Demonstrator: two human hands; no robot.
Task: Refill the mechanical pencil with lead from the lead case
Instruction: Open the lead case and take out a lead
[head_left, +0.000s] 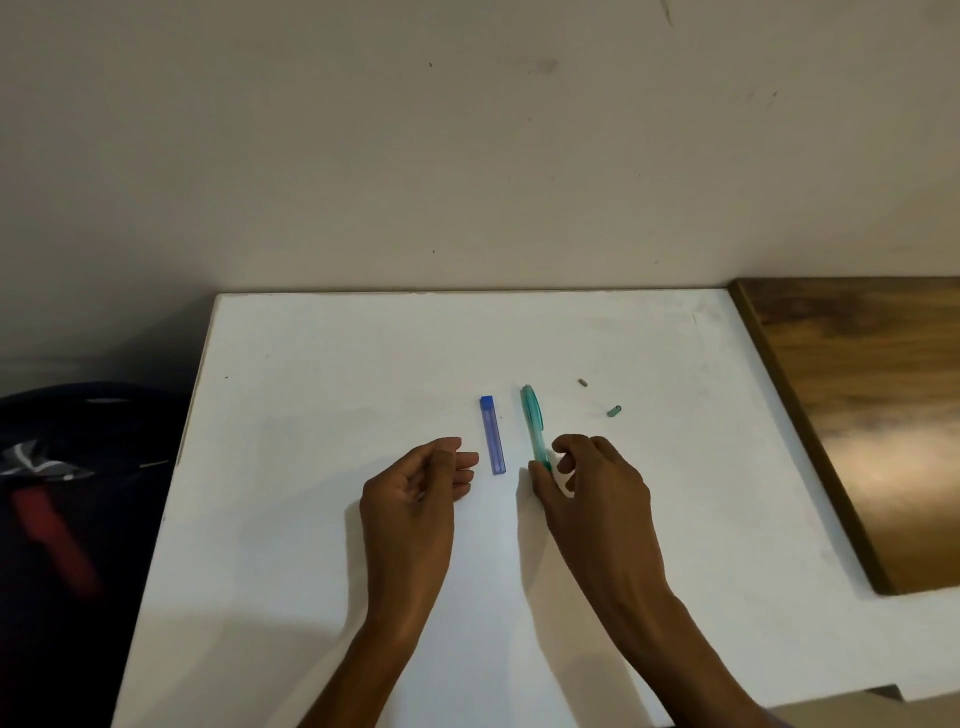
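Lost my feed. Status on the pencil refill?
Left hand empty, beside lead case. Right hand pinching pencil on table. Nothing in the way.

No readable text, label or number anywhere.

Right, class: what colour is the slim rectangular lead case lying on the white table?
Translucent blue plastic lead case, with a darker blue cap; seen in the head view.
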